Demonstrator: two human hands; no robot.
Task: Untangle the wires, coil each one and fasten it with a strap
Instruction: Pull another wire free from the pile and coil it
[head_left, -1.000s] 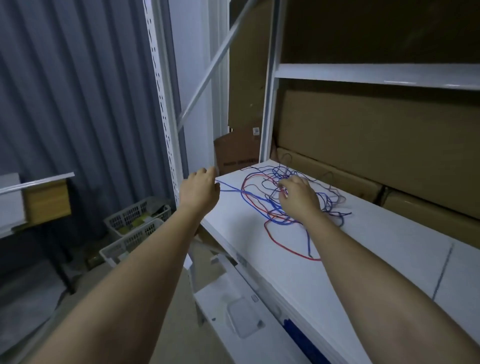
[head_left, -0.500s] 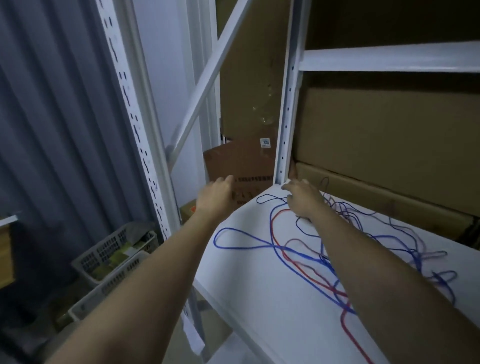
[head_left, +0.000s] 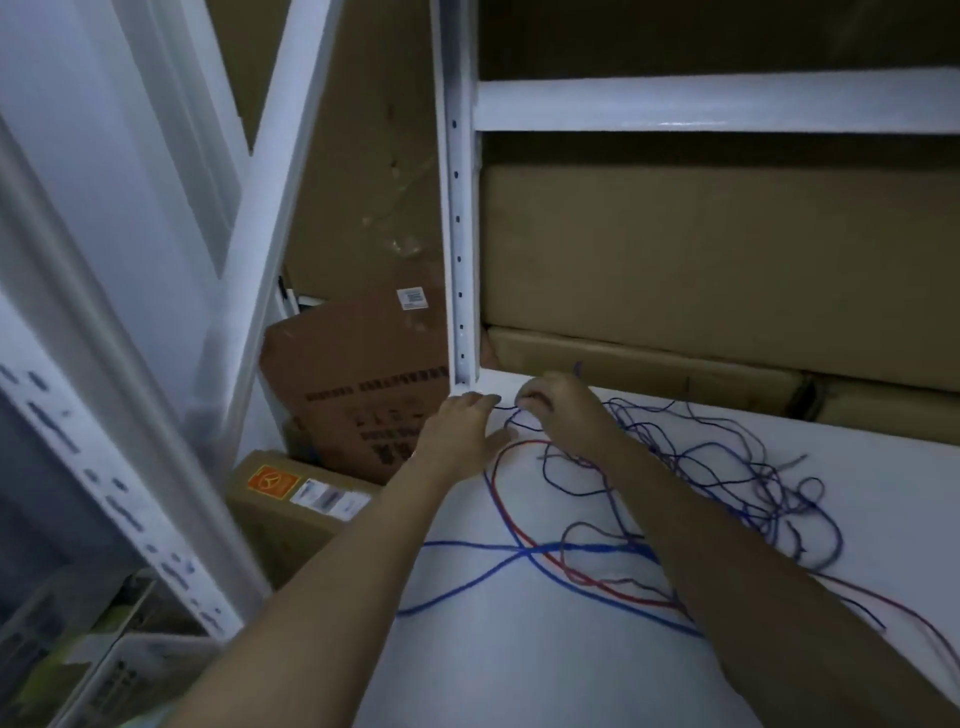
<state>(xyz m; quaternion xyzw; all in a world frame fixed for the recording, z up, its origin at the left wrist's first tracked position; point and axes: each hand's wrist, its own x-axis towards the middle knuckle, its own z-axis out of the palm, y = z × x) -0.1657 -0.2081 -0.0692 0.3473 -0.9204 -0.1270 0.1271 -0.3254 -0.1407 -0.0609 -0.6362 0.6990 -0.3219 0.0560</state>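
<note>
From the head camera, a tangle of blue and red wires (head_left: 691, 499) lies spread over a white shelf board (head_left: 519, 665), running from the foot of the white perforated upright post (head_left: 460, 249) out to its right and toward the viewer. Both hands meet just below the foot of that post. The left hand (head_left: 460, 434) lies with fingers stretched nearly straight, fingertips on the board beside a thin dark wire. The right hand (head_left: 563, 410) has its fingers curled down onto the same strand; whether it actually pinches the wire cannot be told. Right of the post, brown cardboard cartons (head_left: 717, 260) stand behind the board. Left of it leans a printed carton (head_left: 358, 384).
</note>
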